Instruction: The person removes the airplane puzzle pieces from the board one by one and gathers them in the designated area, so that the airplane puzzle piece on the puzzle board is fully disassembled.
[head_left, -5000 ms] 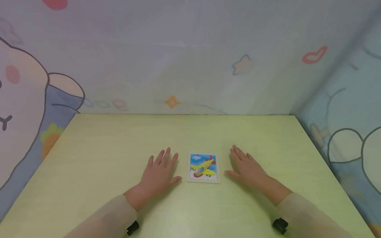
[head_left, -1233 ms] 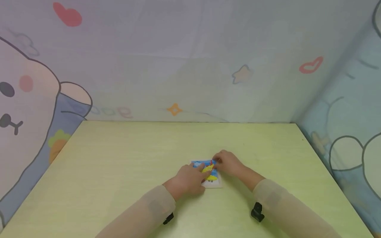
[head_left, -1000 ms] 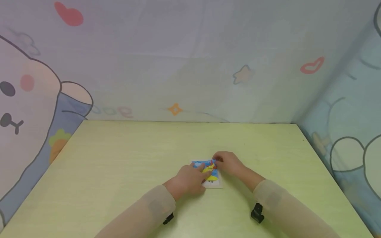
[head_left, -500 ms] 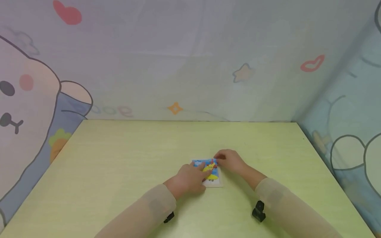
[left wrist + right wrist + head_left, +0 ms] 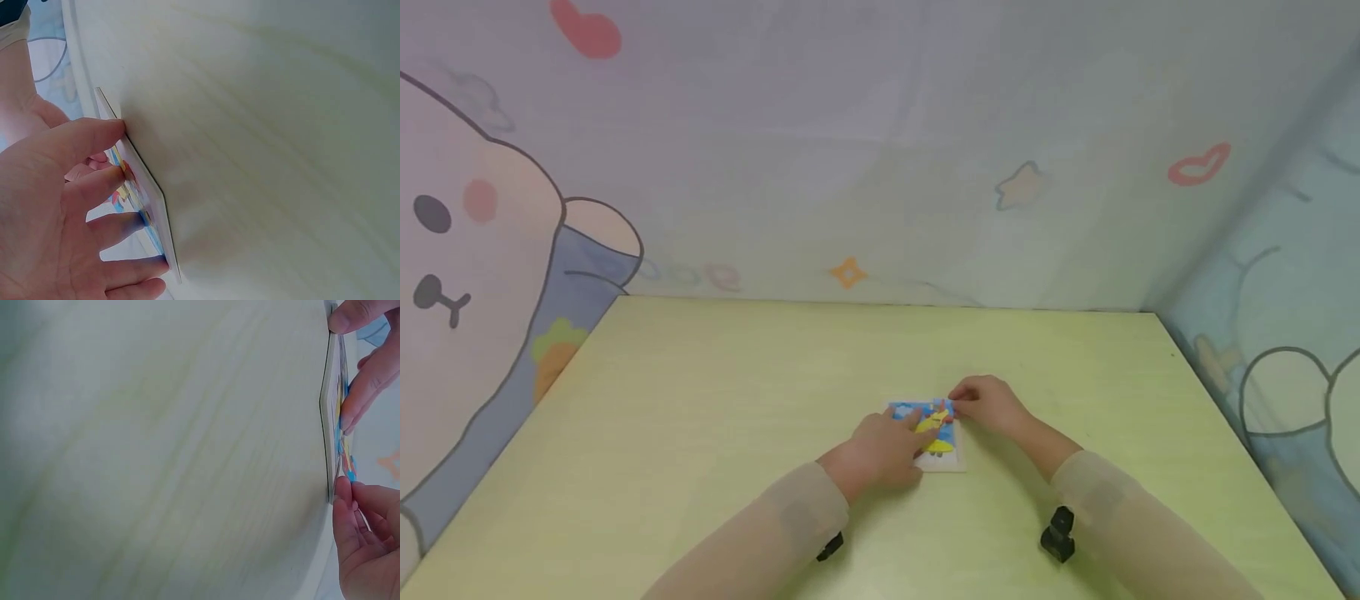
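Note:
A small square jigsaw puzzle (image 5: 953, 461) with a yellow airplane on blue sky lies on the table in a pale frame. My left hand (image 5: 883, 450) rests over its left part, fingers spread and pressing on the picture, thumb at the near edge. At the far right corner, my right hand (image 5: 988, 404) pinches a puzzle piece (image 5: 942, 408) between thumb and fingers. That puzzle piece (image 5: 349, 467) stands tilted up from the board in the right wrist view. In the left wrist view, the left fingertips touch the puzzle board (image 5: 159, 200). The left hand hides much of the picture.
The pale yellow-green table (image 5: 737, 375) extends on all sides of the puzzle. A cloth wall (image 5: 880, 150) with printed cartoon figures rises behind the far edge and at both sides. Small black devices (image 5: 1057, 534) hang under the sleeves.
Both hands lay flat beside the complete picture five seconds ago; now they are on it. Over the last second, the corner piece has tipped up in my right fingers while my left hand stayed put.

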### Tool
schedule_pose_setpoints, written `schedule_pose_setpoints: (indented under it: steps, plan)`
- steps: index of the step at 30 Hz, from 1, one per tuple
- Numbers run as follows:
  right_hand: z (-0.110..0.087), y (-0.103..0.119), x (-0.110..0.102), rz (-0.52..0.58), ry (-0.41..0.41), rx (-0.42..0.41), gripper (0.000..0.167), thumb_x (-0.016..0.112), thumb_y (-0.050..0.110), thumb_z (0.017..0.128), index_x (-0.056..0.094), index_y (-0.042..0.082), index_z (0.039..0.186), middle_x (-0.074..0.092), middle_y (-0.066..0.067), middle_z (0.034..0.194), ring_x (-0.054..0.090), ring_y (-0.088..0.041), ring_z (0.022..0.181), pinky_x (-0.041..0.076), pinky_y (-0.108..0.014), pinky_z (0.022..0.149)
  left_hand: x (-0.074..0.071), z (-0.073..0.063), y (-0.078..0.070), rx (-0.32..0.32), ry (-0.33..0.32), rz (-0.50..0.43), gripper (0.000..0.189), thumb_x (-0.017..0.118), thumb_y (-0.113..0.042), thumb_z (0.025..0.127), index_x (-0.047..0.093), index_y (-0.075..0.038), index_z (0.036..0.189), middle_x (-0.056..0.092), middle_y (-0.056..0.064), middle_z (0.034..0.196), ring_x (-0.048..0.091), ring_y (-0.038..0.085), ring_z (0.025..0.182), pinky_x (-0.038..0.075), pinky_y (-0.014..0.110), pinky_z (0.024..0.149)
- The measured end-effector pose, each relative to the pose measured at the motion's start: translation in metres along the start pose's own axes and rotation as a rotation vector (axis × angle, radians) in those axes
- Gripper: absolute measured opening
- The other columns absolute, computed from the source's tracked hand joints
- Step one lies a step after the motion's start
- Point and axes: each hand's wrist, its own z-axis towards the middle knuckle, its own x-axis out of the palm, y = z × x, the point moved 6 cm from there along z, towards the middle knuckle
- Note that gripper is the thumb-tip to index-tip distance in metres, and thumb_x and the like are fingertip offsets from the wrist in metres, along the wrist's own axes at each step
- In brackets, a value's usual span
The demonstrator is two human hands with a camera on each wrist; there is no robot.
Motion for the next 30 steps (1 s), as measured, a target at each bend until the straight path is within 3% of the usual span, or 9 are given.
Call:
schedule_pose_setpoints:
  steps: [9,18,22,30]
  plan:
    - [-0.003,-0.007,-0.008,0.049,-0.024,0.019,0.012,0.063,0.008,0.087,0.069,0.001,0.095,0.067,-0.004,0.087,0.06,-0.021,0.087,0.047,-0.039,0.081,-0.004,-0.001,-0.001,-0.003,0.006,0.004,0.057,0.049,-0.042,0.09,0.032,-0.039,0.144,0.025,-0.001,0.152,0.032,0.037,0.132,0.044,0.039,0.088]
    - [-0.007,-0.016,-0.012,0.061,-0.024,0.049,0.013,0.063,0.009,0.088,0.069,0.001,0.096,0.067,-0.005,0.089,0.06,-0.022,0.09,0.047,-0.038,0.08,-0.005,-0.005,-0.001,-0.005,0.019,0.003,0.057,0.048,-0.041,0.091,0.031,-0.037,0.145,0.023,-0.001,0.152,0.03,0.037,0.133,0.043,0.039,0.089]
    - [-0.009,-0.021,-0.015,0.056,-0.024,0.057,0.013,0.063,0.009,0.088,0.069,0.001,0.097,0.067,-0.005,0.089,0.059,-0.021,0.089,0.048,-0.037,0.079,-0.004,-0.004,-0.002,-0.004,0.024,0.002,0.056,0.046,-0.041,0.092,0.03,-0.037,0.146,0.021,-0.001,0.153,0.027,0.037,0.134,0.039,0.041,0.096]
    - [-0.012,-0.028,-0.022,0.128,-0.011,0.082,0.012,0.063,0.005,0.088,0.067,-0.002,0.096,0.066,-0.007,0.088,0.059,-0.019,0.083,0.05,-0.031,0.072,-0.002,-0.004,-0.002,-0.008,0.019,-0.01,0.057,0.046,-0.04,0.092,0.03,-0.036,0.146,0.021,-0.001,0.153,0.027,0.037,0.135,0.038,0.041,0.097]
